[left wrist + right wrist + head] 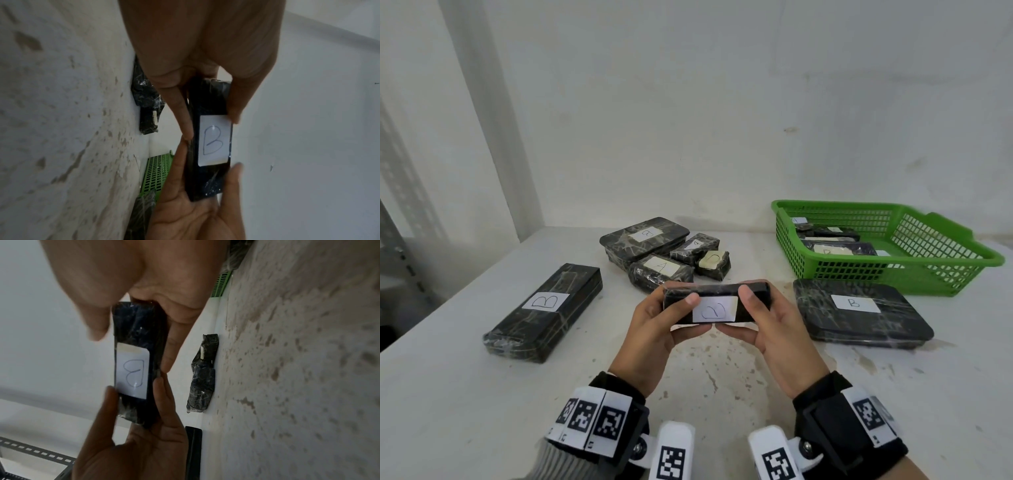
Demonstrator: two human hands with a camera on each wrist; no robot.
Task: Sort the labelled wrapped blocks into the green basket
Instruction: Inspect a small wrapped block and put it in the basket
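Observation:
Both my hands hold one black wrapped block [717,305] above the table's middle, its white label marked B facing me. My left hand [654,329] grips its left end, thumb on the front, fingers underneath. My right hand [774,329] grips the right end the same way. The wrist views show the same block [211,142] [135,363] pinched between thumbs and fingers. The green basket [945,270] stands at the right back with several wrapped blocks inside.
A long B block [544,311] lies at the left, a flat B block [859,311] lies right in front of the basket. A cluster of several blocks [664,253] sits behind my hands. The white stained table [722,383] meets a wall behind; metal shelving stands far left.

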